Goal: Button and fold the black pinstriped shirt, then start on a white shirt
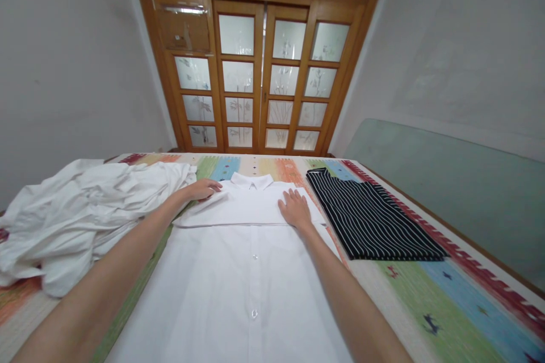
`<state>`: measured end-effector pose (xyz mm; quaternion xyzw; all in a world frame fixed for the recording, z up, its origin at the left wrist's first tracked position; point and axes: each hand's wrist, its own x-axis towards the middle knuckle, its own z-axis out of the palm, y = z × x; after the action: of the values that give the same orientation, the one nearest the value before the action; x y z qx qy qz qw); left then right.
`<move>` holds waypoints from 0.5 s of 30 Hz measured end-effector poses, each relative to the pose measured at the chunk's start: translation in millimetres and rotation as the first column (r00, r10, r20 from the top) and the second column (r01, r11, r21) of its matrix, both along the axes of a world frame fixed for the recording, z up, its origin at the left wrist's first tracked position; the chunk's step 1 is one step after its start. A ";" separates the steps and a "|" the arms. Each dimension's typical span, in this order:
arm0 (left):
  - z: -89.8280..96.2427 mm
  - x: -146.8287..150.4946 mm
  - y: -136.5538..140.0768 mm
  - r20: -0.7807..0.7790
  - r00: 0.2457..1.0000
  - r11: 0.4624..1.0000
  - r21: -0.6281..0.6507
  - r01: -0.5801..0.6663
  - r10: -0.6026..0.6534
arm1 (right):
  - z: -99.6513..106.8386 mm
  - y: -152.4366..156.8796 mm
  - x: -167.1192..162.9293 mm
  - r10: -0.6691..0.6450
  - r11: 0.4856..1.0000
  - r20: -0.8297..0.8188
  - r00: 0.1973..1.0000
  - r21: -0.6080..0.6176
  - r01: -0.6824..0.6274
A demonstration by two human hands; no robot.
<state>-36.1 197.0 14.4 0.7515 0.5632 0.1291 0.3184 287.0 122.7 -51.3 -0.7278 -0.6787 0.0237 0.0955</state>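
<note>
A white button-front shirt [251,272] lies spread in front of me, its collar [252,181] pointing away. Across its chest, an upper layer of cloth ends in a straight horizontal edge. My left hand [204,189] is at the shirt's left shoulder, fingers closed on the cloth, which is slightly raised and creased there; the thumb side is partly hidden. My right hand [295,208] rests flat on the right chest part, palm down with fingers a little spread.
A crumpled heap of white cloth [97,210] lies on the left. On the right is a folded black-and-white striped garment [374,215]. Everything lies on a multicoloured patterned bedspread [451,317]. Beyond stand wooden doors with glass panes [259,68]; a pale green panel [426,164] lines the right wall.
</note>
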 end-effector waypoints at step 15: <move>-12.1 -16.0 19.1 0.380 0.899 0.974 -0.024 -0.225 0.217 | 1.8 -2.0 -0.5 0.010 1.000 -0.022 1.000 0.016 -0.010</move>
<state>-52.1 216.0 2.3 0.6466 0.5707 0.3134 0.3974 286.6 120.7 -49.5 -0.7233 -0.6814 0.0270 0.1086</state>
